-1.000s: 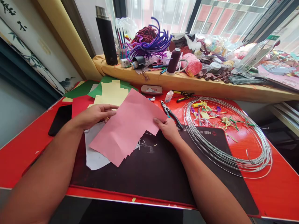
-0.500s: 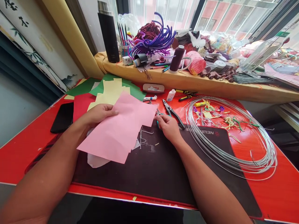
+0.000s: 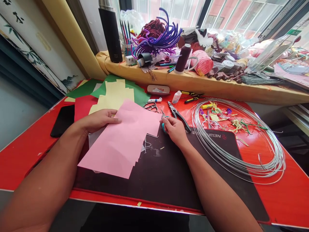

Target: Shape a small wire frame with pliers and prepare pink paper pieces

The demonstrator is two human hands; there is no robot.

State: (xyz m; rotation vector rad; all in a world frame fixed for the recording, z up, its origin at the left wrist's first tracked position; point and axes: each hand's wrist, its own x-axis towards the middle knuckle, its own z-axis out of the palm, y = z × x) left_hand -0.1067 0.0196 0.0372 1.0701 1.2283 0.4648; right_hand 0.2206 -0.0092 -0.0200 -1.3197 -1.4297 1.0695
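A sheet of pink paper point(image 3: 118, 138) with stepped, cut edges is held up over the dark mat. My left hand point(image 3: 101, 120) pinches its upper left edge between thumb and fingers. At the paper's right corner my right hand point(image 3: 175, 129) is closed around small scissors point(image 3: 164, 125) with teal handles, their blades pointing up and away. The right fingertips are at the paper's corner; whether they also grip it I cannot tell. Under the sheet, a paler piece of paper point(image 3: 94, 138) and some bent thin wire point(image 3: 145, 146) show in part.
A dark mat point(image 3: 169, 180) covers much of the red table. On the right lies a large coil of wire point(image 3: 270, 161) near yarn scraps point(image 3: 238, 125). Pliers point(image 3: 178, 116), dark scissors point(image 3: 151, 106), a small white bottle point(image 3: 177, 96) and a phone point(image 3: 63, 120) lie around. Craft supplies crowd the windowsill.
The pink paper's lower edge has dropped toward me and its right corner has tilted down slightly, covering more of the pale paper. The dark scissors behind it show more. Both grips stay the same.
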